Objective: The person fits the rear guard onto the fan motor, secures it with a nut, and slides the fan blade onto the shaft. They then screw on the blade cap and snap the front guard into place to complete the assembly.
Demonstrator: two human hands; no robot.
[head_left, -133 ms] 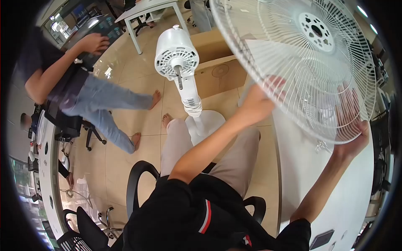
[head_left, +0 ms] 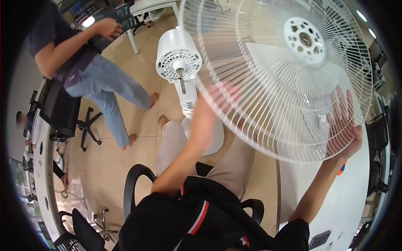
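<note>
Guard (head_left: 307,60) of white wire was in front of me, tilted, partly over the worktop (head_left: 347,201) and partly over the floor (head_left: 121,167). My right grip (head_left: 347,144) held it at the lower right rim: the fingers were stretched apart behind the wires, and the thumb was at the edge. My left grip (head_left: 222,96) was blurred and showed through the wires near the lower left rim; I could not tell whether it pinched the guard or was only close to it. To the left of the guard was the white motor (head_left: 178,44), with its bare metal shaft (head_left: 182,83) pointing downward in my view. Below it, the round base (head_left: 214,140) rested on the floor between my legs (head_left: 169,146). A phone (head_left: 320,239) lay on the worktop, near my right sleeve (head_left: 298,234). Further left, another person (head_left: 98,79) had a hand on a dark object (head_left: 125,19).
</note>
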